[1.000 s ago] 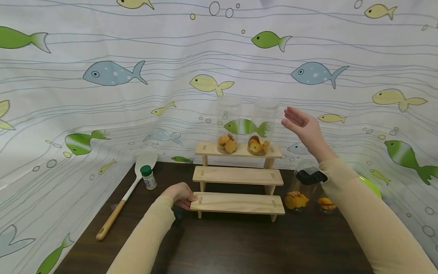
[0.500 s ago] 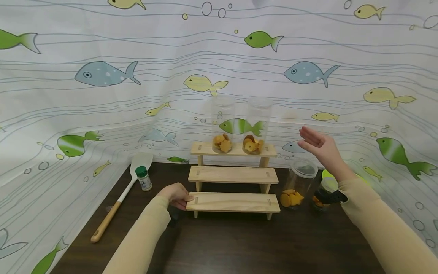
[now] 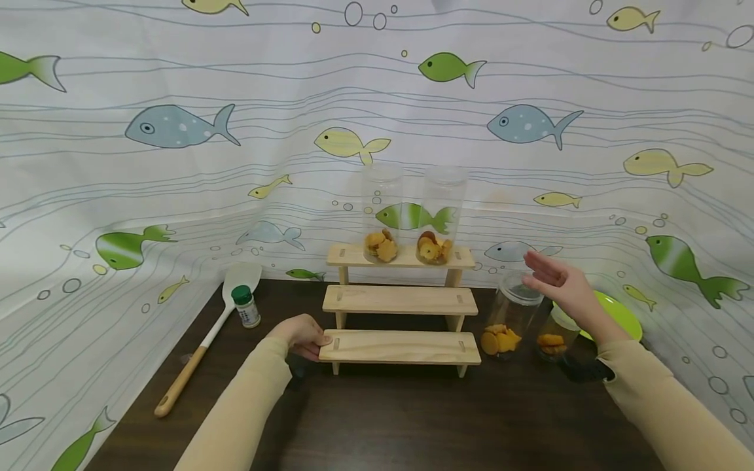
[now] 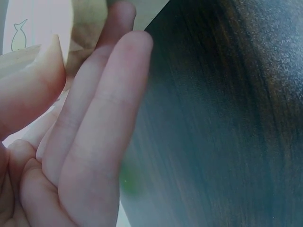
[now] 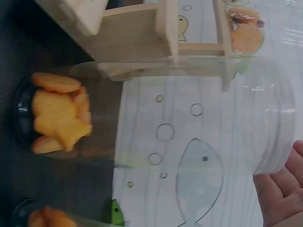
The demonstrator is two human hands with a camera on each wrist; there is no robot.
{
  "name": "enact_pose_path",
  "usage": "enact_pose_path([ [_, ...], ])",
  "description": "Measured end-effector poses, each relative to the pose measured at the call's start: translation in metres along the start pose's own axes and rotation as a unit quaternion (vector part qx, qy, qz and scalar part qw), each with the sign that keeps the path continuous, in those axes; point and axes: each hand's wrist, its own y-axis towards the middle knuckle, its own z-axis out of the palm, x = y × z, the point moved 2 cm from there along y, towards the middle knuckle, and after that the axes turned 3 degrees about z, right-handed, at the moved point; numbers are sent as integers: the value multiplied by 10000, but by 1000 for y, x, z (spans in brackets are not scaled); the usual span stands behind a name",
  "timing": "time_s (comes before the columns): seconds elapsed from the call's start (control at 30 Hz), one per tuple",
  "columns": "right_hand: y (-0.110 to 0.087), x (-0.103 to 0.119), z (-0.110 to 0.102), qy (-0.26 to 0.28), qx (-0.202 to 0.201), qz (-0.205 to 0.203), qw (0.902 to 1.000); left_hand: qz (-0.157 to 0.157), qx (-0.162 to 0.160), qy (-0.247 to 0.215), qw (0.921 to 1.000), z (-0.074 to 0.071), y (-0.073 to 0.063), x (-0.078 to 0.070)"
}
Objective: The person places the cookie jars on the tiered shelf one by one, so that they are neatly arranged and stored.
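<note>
A three-step wooden shelf (image 3: 400, 347) stands in the middle of the table. My left hand (image 3: 302, 335) pinches the left end of its lowest step between thumb and fingers, as the left wrist view also shows. On the top step are two tall clear jars, the left jar (image 3: 381, 216) and the right jar (image 3: 443, 216), each with crackers at the bottom. My right hand (image 3: 559, 288), fingers extended, is beside the lid of a third tall jar (image 3: 511, 307) standing right of the shelf. In the right wrist view, star-shaped and round crackers (image 5: 57, 111) lie inside that jar.
A shorter jar (image 3: 556, 333) of crackers and a lime-green plate (image 3: 618, 317) are at the right. On the left lie a white spatula (image 3: 215, 333) with a wooden handle and a green-capped shaker bottle (image 3: 245, 307). A fish-patterned curtain (image 3: 283, 78) surrounds the table.
My right hand has moved right and down, from beside the top-step jars to beside the lid of the tall jar on the table. My left hand keeps its grip on the shelf.
</note>
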Motion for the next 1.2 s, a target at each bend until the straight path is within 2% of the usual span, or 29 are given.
enact_pose_path([
  [0.3,-12,-9,8,-214,-100,-78,9997,5,-15,-22,10000,-1,-2,-1],
  [0.73,-15,-25,11,-459,-157,164,9987,45,-22,-98,9999,0,-2,1],
  [1.2,-19,-30,13,-99,-196,319,9992,61,-66,-159,9998,1,-3,2],
])
